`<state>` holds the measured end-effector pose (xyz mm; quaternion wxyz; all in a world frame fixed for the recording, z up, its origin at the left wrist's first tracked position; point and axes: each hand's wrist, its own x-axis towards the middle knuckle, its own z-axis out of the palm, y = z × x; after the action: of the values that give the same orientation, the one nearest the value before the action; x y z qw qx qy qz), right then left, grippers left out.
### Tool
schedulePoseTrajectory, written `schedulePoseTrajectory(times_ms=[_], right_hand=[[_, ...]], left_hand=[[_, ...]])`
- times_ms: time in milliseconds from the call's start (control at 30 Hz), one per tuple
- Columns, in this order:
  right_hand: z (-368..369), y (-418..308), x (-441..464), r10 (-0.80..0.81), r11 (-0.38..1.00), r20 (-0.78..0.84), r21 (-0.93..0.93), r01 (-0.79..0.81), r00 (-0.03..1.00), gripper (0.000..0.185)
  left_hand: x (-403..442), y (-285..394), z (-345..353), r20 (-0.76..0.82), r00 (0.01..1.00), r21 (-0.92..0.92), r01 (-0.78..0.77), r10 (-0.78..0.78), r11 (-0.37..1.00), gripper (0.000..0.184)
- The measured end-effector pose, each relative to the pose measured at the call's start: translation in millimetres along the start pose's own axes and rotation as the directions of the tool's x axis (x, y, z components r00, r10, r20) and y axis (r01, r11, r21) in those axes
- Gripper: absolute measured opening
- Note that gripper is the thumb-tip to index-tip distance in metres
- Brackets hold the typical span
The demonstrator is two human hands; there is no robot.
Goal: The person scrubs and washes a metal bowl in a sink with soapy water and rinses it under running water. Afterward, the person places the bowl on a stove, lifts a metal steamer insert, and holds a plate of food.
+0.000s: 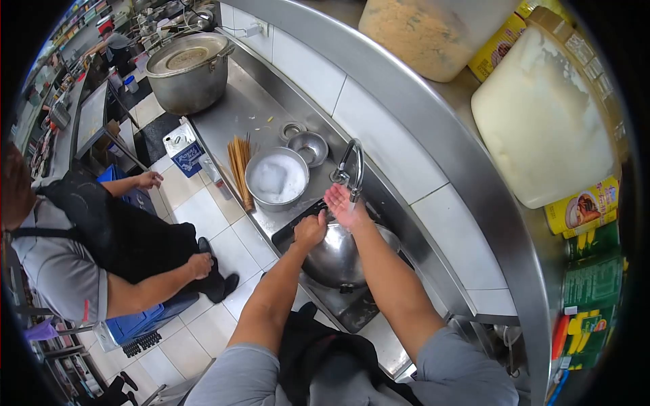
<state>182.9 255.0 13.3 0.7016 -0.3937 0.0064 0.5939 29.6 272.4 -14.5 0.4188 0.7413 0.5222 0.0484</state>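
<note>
My right hand is under the curved tap, palm up with its fingers spread, and water runs onto it. My left hand is beside it, over the rim of a large round metal bowl in the sink. Its fingers are partly hidden, and whether they hold anything does not show. Left of the tap, a metal pot holds white suds. Next to that pot are a small metal bowl and a bundle of wooden sticks.
A big lidded pot sits at the counter's far end. A co-worker in a black apron stands at the left, near a blue bin. Large plastic containers and tins fill the shelf at the right.
</note>
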Motion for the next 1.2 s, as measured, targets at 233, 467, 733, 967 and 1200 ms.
schedulePoseTrajectory(times_ms=[233,467,733,967,1200], right_hand=[[-0.6,6.9,-5.0,0.057,0.949,-0.090,0.314,-0.026,0.994,0.016],[-2.7,6.6,-31.6,-0.570,-0.618,0.603,-0.762,0.192,0.558,0.035],[-13.2,-20.1,-36.0,-0.368,-0.601,0.103,-0.785,-0.151,0.924,0.032],[-70.6,-16.7,-5.2,-0.420,-0.687,0.182,-0.705,-0.179,0.889,0.032],[-38.6,-6.7,-5.3,-0.505,-0.627,0.197,-0.753,-0.201,0.840,0.036]], left_hand=[[15.7,6.5,4.8,0.006,1.000,0.020,-0.019,0.018,1.000,0.068],[41.1,1.7,22.9,-0.051,0.976,0.048,-0.210,0.212,0.977,0.069],[-5.6,70.8,24.8,-0.520,0.817,-0.388,-0.488,0.251,0.782,0.016],[-102.5,114.5,66.9,-0.260,0.834,-0.576,-0.538,0.487,0.615,0.043],[-44.5,48.9,55.7,-0.350,0.922,-0.267,-0.268,0.166,0.925,0.048]])
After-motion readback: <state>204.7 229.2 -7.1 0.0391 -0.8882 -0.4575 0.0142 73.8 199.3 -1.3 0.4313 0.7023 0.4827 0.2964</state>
